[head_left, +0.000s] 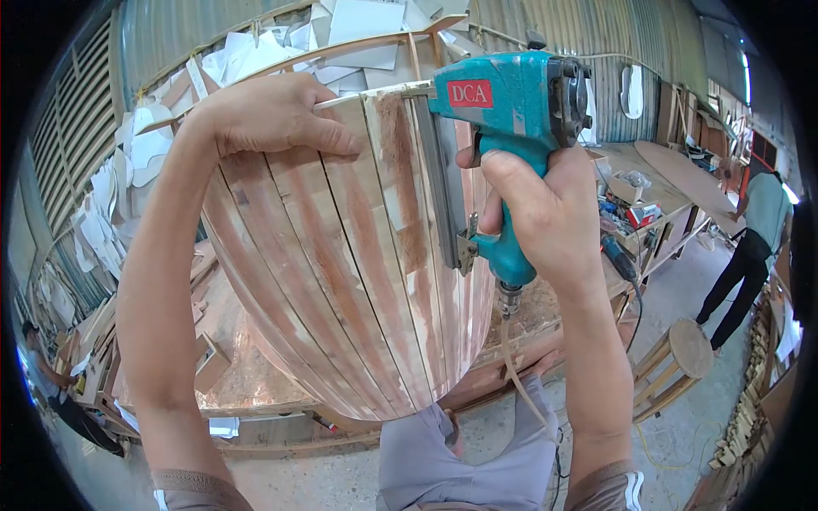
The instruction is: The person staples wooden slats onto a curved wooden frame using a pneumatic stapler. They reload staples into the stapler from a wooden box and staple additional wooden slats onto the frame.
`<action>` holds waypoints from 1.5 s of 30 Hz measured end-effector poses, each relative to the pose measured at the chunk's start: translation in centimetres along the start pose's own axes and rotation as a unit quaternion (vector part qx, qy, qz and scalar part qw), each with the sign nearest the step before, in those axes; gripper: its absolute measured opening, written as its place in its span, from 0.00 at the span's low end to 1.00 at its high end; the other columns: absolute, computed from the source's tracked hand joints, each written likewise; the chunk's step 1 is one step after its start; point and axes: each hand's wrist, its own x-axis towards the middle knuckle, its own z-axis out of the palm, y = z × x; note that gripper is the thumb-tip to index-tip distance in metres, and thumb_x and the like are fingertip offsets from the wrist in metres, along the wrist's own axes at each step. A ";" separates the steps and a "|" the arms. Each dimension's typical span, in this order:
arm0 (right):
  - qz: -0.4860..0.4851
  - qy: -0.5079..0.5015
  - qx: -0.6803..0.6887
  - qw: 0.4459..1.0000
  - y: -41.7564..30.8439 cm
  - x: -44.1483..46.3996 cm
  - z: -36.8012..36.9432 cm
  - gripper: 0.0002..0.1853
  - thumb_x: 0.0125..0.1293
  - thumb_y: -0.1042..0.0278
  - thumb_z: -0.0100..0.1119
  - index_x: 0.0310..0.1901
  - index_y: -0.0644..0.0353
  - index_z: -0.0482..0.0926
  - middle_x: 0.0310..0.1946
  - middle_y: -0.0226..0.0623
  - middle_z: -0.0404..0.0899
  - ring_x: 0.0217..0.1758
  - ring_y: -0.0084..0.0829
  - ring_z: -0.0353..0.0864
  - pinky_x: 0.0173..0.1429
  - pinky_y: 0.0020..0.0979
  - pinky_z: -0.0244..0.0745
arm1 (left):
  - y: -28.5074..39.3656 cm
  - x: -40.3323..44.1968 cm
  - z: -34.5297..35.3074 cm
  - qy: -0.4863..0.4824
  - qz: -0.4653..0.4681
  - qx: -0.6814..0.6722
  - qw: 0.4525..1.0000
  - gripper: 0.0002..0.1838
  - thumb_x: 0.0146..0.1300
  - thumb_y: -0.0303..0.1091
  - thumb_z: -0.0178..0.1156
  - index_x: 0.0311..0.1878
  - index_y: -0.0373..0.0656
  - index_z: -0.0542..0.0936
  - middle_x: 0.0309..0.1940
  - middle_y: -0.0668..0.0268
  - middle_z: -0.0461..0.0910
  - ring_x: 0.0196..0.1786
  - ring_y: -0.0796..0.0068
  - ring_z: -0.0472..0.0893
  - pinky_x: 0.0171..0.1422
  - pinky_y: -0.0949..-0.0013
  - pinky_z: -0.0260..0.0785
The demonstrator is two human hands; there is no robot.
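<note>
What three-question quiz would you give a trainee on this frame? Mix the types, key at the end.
1. Multiple choice: where does the left hand hold the slatted wooden piece?
A) at its lower edge
B) at its upper edge
C) nowhere, it is off the wood

2. True or false: the right hand grips the teal tool by its hose.

3. Fill in the blank: the red label on the teal tool reads ___.

Key:
1. B
2. False; it grips the handle.
3. DCA
</note>
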 end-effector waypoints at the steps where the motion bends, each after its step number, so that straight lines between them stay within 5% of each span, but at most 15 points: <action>1: 0.004 -0.002 -0.011 1.000 -0.1 0.0 -0.1 0.10 0.64 0.68 0.59 0.39 0.68 0.76 0.24 0.32 0.77 0.19 0.23 0.77 0.23 0.27 0.73 | 0.0 -0.1 0.0 -0.001 -0.001 -0.002 1.000 0.23 0.55 0.50 0.76 0.41 0.38 0.86 0.28 0.70 0.83 0.31 0.79 0.77 0.38 0.71 0.71; 10: -0.002 -0.022 0.017 1.000 -2.0 -1.4 1.2 0.09 0.63 0.69 0.59 0.39 0.67 0.77 0.23 0.29 0.77 0.19 0.22 0.77 0.23 0.27 0.73 | -2.7 -1.0 -1.0 -0.036 0.045 0.036 0.998 0.25 0.53 0.51 0.77 0.42 0.37 0.86 0.30 0.68 0.84 0.34 0.77 0.79 0.41 0.69 0.73; 14: -0.013 -0.028 -0.078 0.996 -2.6 -1.6 3.2 0.13 0.64 0.69 0.54 0.39 0.72 0.83 0.23 0.38 0.84 0.19 0.19 0.74 0.27 0.25 0.71 | -3.0 -1.3 -0.3 -0.006 0.024 -0.028 0.999 0.25 0.53 0.50 0.77 0.42 0.37 0.86 0.31 0.68 0.84 0.34 0.78 0.79 0.42 0.70 0.73; 21: -0.045 0.010 -0.102 0.994 -2.5 -1.9 4.2 0.13 0.64 0.68 0.54 0.38 0.71 0.83 0.18 0.33 0.80 0.18 0.18 0.73 0.27 0.25 0.69 | -3.1 -1.6 -0.2 -0.012 0.031 -0.081 0.996 0.23 0.54 0.48 0.77 0.42 0.37 0.86 0.31 0.69 0.84 0.34 0.79 0.79 0.41 0.72 0.73; 33: 0.006 -0.002 -0.070 0.997 -2.7 -2.4 4.3 0.12 0.64 0.70 0.61 0.44 0.70 0.78 0.30 0.35 0.82 0.20 0.22 0.78 0.24 0.26 0.75 | -3.2 -1.5 0.2 0.009 0.008 -0.052 0.999 0.24 0.54 0.48 0.77 0.44 0.38 0.86 0.32 0.69 0.84 0.34 0.78 0.80 0.41 0.71 0.73; 42: -0.007 -0.001 -0.070 0.998 -2.7 -2.3 4.3 0.12 0.64 0.71 0.60 0.45 0.70 0.78 0.29 0.36 0.82 0.20 0.21 0.78 0.24 0.27 0.74 | -2.8 -2.0 0.0 0.002 0.021 -0.072 0.997 0.23 0.53 0.50 0.77 0.41 0.40 0.86 0.29 0.69 0.83 0.30 0.79 0.78 0.35 0.71 0.72; 45: 0.001 0.000 -0.142 0.990 -2.9 -2.6 4.1 0.15 0.66 0.70 0.54 0.47 0.72 0.81 0.36 0.40 0.87 0.18 0.20 0.75 0.25 0.25 0.71 | -2.8 -1.9 0.1 0.014 0.022 -0.061 0.998 0.23 0.53 0.49 0.77 0.40 0.39 0.85 0.27 0.70 0.82 0.29 0.79 0.78 0.34 0.72 0.72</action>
